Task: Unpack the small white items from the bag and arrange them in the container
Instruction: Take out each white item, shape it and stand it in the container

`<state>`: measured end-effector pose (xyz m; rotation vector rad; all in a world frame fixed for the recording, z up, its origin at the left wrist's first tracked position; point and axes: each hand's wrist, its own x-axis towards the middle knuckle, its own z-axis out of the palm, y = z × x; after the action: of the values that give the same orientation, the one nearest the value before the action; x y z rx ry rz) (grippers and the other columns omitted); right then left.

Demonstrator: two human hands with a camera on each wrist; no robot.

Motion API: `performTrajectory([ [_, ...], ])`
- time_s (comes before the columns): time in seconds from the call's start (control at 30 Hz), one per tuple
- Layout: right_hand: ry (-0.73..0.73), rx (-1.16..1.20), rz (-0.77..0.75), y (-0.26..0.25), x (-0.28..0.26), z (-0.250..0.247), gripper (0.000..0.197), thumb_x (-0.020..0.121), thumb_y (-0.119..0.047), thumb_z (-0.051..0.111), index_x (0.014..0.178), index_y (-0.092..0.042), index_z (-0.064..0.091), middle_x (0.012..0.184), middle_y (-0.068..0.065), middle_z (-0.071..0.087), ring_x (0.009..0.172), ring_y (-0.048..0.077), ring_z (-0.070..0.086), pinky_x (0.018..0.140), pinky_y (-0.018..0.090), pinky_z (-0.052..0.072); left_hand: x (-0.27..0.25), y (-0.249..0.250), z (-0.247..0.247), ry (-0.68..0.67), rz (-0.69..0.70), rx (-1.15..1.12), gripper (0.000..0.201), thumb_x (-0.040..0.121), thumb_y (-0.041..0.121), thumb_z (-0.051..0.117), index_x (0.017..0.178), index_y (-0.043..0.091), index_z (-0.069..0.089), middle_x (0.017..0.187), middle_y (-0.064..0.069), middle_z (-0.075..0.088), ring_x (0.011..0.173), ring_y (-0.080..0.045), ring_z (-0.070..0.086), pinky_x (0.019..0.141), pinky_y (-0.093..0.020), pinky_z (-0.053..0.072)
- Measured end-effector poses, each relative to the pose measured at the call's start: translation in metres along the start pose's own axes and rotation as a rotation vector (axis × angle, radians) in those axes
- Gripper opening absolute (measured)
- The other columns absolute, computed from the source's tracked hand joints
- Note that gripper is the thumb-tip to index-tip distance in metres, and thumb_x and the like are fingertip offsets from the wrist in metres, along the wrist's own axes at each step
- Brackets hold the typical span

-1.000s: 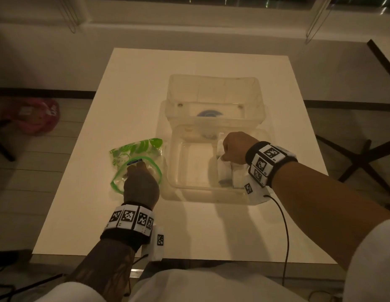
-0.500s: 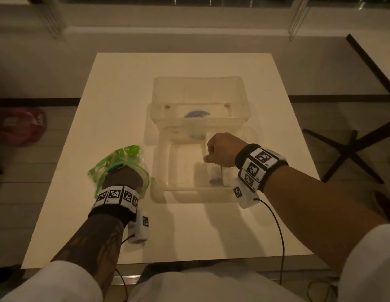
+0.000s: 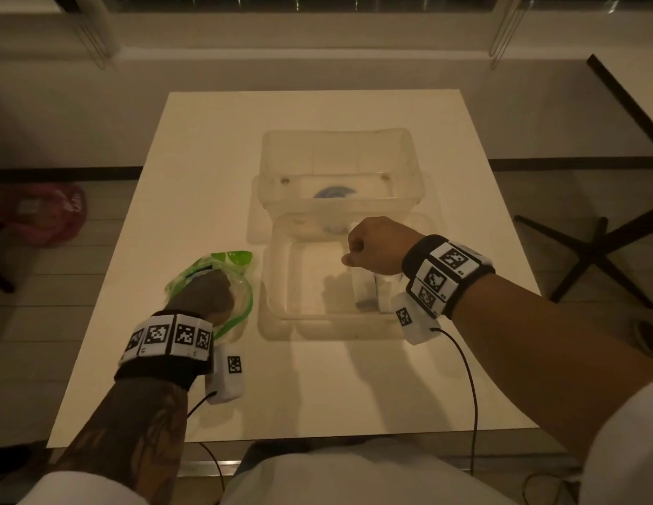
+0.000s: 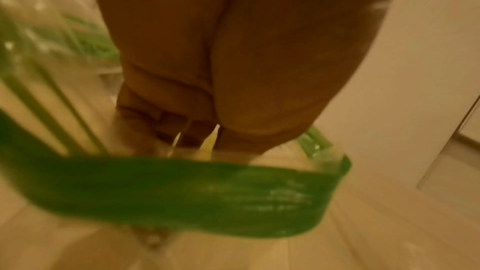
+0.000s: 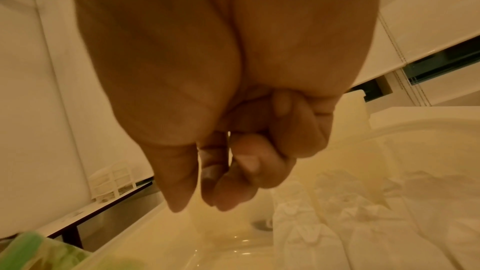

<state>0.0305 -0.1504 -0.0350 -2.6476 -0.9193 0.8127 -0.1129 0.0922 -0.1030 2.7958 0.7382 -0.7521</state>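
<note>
Already the left hand [image 3: 208, 297] is deep inside the green-rimmed bag [image 3: 241, 257], fingers curled, its catch hidden. Over the container [image 3: 299, 322] the right hand [image 3: 376, 249] hangs loosely curled, holding nothing, above white items [image 3: 365, 289] standing inside. Unsteadied, the bag could drag along the surface [image 3: 317, 388], spilling pieces.

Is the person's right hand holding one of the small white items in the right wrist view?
No: the right hand hangs loosely curled and empty above the white items lying in the clear container.
</note>
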Motion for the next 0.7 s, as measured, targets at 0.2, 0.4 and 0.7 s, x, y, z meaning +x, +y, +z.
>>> performTrajectory([
  [0.2, 0.011, 0.046, -0.04, -0.004, 0.0, 0.0, 0.03, 0.09, -0.035, 0.064, 0.065, -0.021, 0.056, 0.072, -0.004, 0.058, 0.066, 0.011, 0.052, 0.057, 0.021, 0.034, -0.027, -0.004, -0.017, 0.479, -0.002, -0.157, 0.016, 0.092, 0.018, 0.059, 0.096, 0.012, 0.074, 0.093, -0.013, 0.071, 0.082, -0.032, 0.065, 0.072, -0.037, 0.049],
  [0.4, 0.037, 0.067, -0.06, -0.005, -0.003, -0.002, 0.03, 0.09, -0.035, 0.064, 0.065, -0.022, 0.056, 0.071, -0.004, 0.058, 0.064, 0.01, 0.052, 0.057, 0.021, 0.034, -0.043, -0.002, -0.02, 0.591, 0.038, -0.267, 0.018, 0.094, 0.017, 0.055, 0.099, 0.008, 0.069, 0.088, -0.015, 0.07, 0.074, -0.032, 0.061, 0.064, -0.032, 0.042],
  [0.7, 0.092, 0.139, -0.252, -0.027, -0.015, -0.016, 0.01, 0.09, -0.034, 0.064, 0.088, -0.025, 0.063, 0.088, -0.009, 0.062, 0.073, 0.002, 0.053, 0.062, 0.017, 0.036, -0.068, 0.017, -0.058, 0.624, 0.372, -0.488, 0.04, 0.094, 0.007, 0.057, 0.133, 0.009, 0.052, 0.091, -0.007, 0.067, 0.079, -0.019, 0.061, 0.075, -0.027, 0.046],
])
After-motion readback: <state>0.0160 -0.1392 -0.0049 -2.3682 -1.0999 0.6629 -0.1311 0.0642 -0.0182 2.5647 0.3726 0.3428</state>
